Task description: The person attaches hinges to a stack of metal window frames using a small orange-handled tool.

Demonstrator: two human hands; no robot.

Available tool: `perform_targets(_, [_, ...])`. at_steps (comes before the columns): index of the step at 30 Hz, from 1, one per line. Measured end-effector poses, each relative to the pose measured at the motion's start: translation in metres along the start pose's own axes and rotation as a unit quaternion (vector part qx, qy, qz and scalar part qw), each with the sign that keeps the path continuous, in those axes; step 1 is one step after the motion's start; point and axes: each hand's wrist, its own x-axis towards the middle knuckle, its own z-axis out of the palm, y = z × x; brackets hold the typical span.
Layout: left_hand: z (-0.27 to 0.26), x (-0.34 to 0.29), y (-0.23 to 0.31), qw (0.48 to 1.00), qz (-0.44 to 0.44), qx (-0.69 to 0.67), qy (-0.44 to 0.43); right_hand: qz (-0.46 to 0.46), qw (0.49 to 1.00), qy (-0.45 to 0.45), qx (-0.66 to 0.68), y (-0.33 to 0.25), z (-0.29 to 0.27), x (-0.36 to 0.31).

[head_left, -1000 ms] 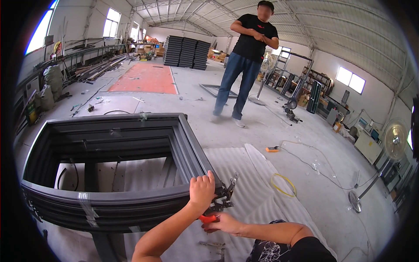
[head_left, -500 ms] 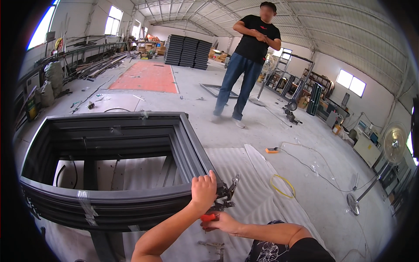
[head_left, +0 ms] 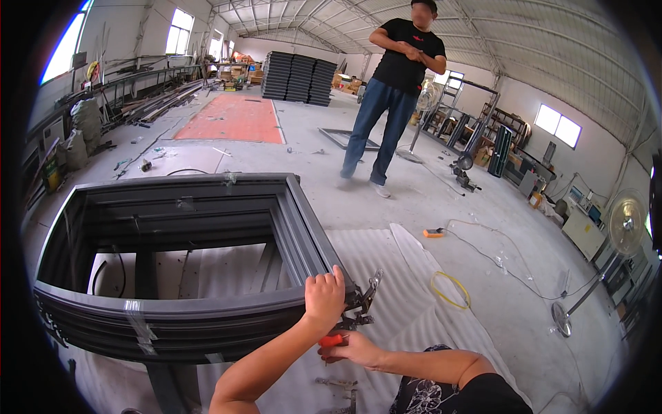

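From my end I watch two bare hands at the near right corner of a stack of dark frames (head_left: 200, 310). The left hand (head_left: 324, 297) is closed over that corner, fingers curled on the rim and thumb sticking up; the frames spread out from it to the left and away, with strips of clear tape (head_left: 140, 327) across the near side. I have the right hand (head_left: 360, 350) just below and to the right of the left one, narrow, its fingers wrapped around a red-handled tool (head_left: 332, 340). I cannot tell what the working end of that tool touches.

Just above the right hand, and to the right of the left, dark metal hardware (head_left: 367, 297) juts out from the frame corner. Below the right hand, a loose metal piece (head_left: 349, 390) lies on the pale sheet (head_left: 414, 338) that covers the floor beneath. Farther to the right of both hands I see a yellow loop (head_left: 451, 290) near the sheet's edge, and beyond it an orange-bodied tool (head_left: 433, 233) on the floor. A stand fan (head_left: 627, 224) is well off to the right. Well beyond the hands, another person (head_left: 403, 90) stands facing them, forearms raised across the front of a black shirt.
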Motion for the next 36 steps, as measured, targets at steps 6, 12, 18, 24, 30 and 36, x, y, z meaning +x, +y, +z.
perform_targets(6, [0.008,0.0,-0.002,0.999,0.015,0.045,-0.011,-0.005,1.0,-0.002,0.005,-0.001,0.0,-0.001])
perform_targets(12, [0.009,0.001,-0.002,0.999,0.011,0.041,-0.009,0.001,1.0,-0.001,0.014,-0.001,0.001,-0.001])
perform_targets(18, [0.006,0.001,-0.003,0.999,0.012,0.044,-0.003,-0.005,1.0,-0.005,0.02,-0.001,0.002,0.001])
perform_targets(24, [-0.001,0.002,-0.003,1.0,0.007,-0.01,-0.004,0.004,1.0,-0.008,0.016,0.0,0.0,0.003])
perform_targets(30, [-0.002,0.001,-0.003,1.0,-0.002,-0.019,-0.005,-0.012,1.0,-0.007,0.022,-0.005,0.004,0.0])
perform_targets(36, [-0.003,0.002,-0.002,1.0,0.003,-0.003,-0.004,-0.014,1.0,-0.004,0.024,-0.005,0.004,-0.001])
